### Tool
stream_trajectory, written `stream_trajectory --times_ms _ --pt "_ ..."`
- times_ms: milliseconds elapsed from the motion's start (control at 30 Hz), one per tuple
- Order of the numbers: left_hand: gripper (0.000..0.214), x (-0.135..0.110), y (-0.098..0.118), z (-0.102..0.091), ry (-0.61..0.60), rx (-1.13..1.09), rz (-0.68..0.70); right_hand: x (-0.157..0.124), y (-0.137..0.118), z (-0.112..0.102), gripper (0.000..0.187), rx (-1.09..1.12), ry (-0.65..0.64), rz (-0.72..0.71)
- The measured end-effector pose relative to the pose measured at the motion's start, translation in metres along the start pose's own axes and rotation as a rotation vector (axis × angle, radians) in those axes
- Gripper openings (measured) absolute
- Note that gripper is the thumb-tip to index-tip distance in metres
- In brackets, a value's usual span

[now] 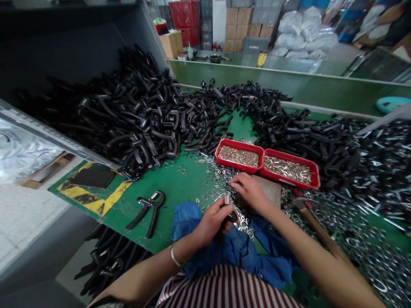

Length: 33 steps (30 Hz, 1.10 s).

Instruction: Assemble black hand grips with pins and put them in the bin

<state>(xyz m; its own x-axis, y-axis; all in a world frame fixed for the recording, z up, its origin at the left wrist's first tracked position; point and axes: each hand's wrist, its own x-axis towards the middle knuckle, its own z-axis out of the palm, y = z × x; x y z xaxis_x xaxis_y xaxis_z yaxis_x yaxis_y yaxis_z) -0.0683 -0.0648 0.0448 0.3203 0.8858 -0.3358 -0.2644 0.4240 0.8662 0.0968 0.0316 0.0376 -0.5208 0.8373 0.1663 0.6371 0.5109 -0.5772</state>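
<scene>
Green workbench (180, 216); left hand (210, 224) clutches black handle (230, 217), spring (227, 198) above grip.

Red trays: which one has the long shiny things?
The right red tray: its silver pieces are long and thin; the left red tray holds tiny ones.

Right hand (248, 191): forward path blocked by red trays (239, 155), with heaped black plastic handles (135, 115) beyond. To its right, wooden-handled hammer (316, 226) obstructs. Left of left hand (212, 223): passage over green mat (181, 182), up to black hand gripper (153, 206).
</scene>
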Motion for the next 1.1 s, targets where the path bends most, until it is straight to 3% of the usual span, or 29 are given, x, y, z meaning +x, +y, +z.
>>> stream_trajectory --times_ms 67,167,300,433,500,567,633,700,800,967,1100 --pt "0.034 -0.011 0.007 -0.025 0.155 -0.021 0.104 0.023 -0.006 0.018 0.010 -0.107 -0.061 -0.072" --pt "0.033 -0.021 0.022 -0.059 0.273 -0.016 0.148 0.043 -0.015 0.037 0.010 -0.197 -0.094 -0.090" --pt "0.032 -0.011 0.031 -0.073 0.304 0.029 0.176 0.055 -0.016 0.038 0.007 -0.264 -0.120 -0.107" --pt "0.032 0.018 0.031 -0.050 0.335 0.081 0.294 0.043 -0.001 0.016 0.007 -0.272 -0.066 -0.070" --pt "0.032 0.033 0.031 -0.032 0.325 0.135 0.363 0.022 0.007 0.002 0.009 -0.217 0.042 0.006" --pt "0.031 0.044 0.031 -0.013 0.294 0.218 0.445 -0.005 0.011 -0.010 0.011 0.068 0.193 0.172" --pt "0.029 0.053 0.030 0.006 0.261 0.316 0.530 -0.033 0.009 -0.016 0.022 0.564 0.285 0.369" --pt "0.026 0.059 0.025 0.023 0.232 0.406 0.598 -0.054 0.003 -0.018 0.030 1.016 0.300 0.498" --pt "0.022 0.065 0.016 0.044 0.178 0.524 0.642 -0.071 -0.006 -0.015 0.028 1.355 0.299 0.568" --pt "0.019 0.069 0.008 0.057 0.142 0.662 0.624 -0.076 -0.001 -0.017 0.030 1.482 0.249 0.580" --pt "0.020 0.068 0.009 0.060 0.166 0.694 0.577 -0.083 0.001 -0.023 0.028 1.247 0.302 0.513"
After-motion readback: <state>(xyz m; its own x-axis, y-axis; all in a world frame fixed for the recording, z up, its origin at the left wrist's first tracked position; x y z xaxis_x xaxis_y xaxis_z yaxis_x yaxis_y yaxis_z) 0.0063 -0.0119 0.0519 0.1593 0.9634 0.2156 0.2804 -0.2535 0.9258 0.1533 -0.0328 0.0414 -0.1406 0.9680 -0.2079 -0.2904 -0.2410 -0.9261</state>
